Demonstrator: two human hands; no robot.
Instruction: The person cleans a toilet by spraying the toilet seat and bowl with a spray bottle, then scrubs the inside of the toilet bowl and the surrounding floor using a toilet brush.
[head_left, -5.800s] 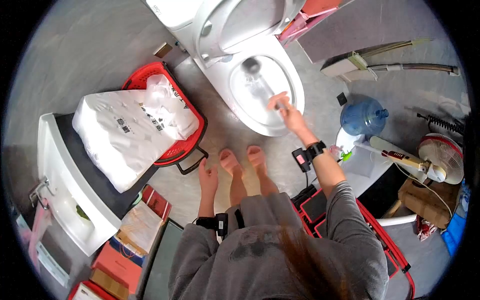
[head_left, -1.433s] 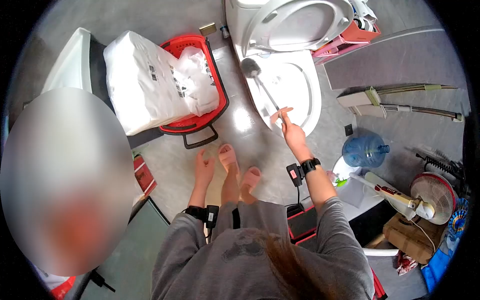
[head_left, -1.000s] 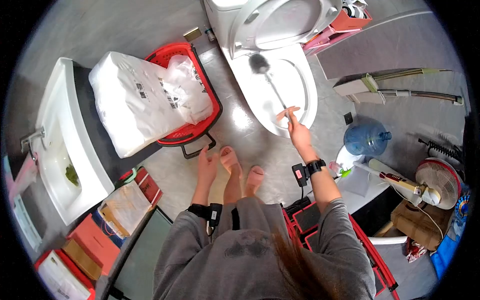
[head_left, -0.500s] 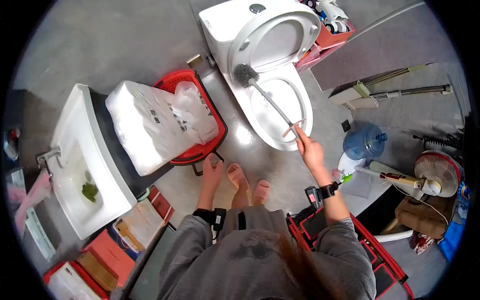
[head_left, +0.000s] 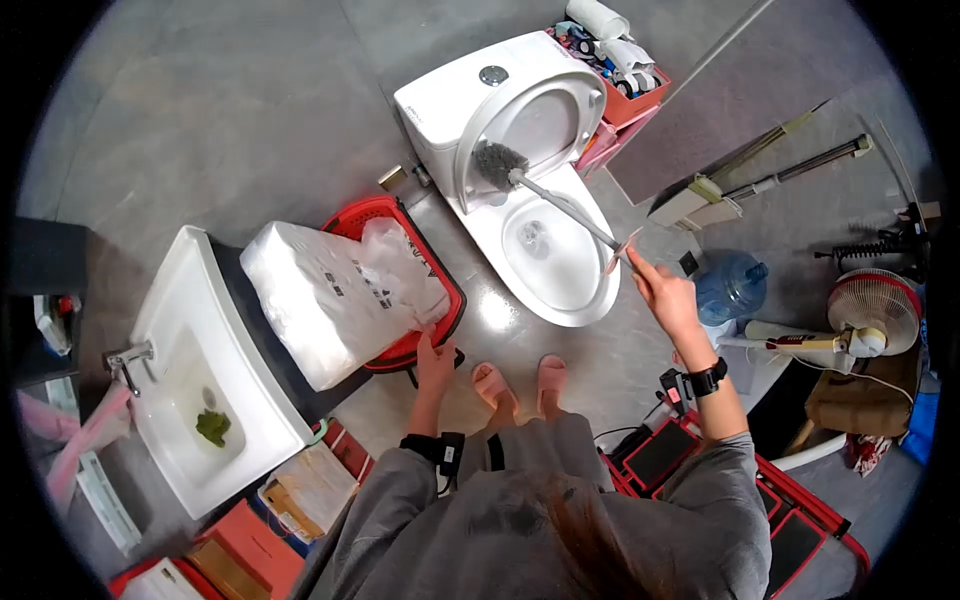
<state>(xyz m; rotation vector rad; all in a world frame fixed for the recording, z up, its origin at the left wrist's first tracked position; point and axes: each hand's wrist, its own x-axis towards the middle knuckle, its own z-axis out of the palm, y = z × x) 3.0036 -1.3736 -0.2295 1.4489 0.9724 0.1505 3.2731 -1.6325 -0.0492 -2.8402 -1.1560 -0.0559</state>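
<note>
My right hand (head_left: 668, 300) is closed round the handle end of a toilet brush (head_left: 570, 208), next to a pinkish crosspiece. Its grey shaft slants over the bowl of the white toilet (head_left: 572, 312), and the bristle head shows in front of the raised seat and lid (head_left: 592, 105). Whether the bristles touch the seat I cannot tell. With nothing in it, my left hand (head_left: 434, 362) hangs by the near edge of a red basket (head_left: 455, 300), its fingers loosely apart. A large white plastic-wrapped pack (head_left: 315, 300) lies partly over that basket.
A white sink (head_left: 190, 340) with a green leafy piece (head_left: 212, 427) inside stands at left. To the right are a blue water jug (head_left: 730, 290), a fan (head_left: 875, 310) and a red-framed folding item (head_left: 820, 510). A box of toys (head_left: 635, 95) sits beside the toilet.
The view has shifted, so the sink and basket appear farther right and lower. My right hand still grips the brush, whose head remains near the raised seat. My left hand's fingers now point toward the basket edge.
</note>
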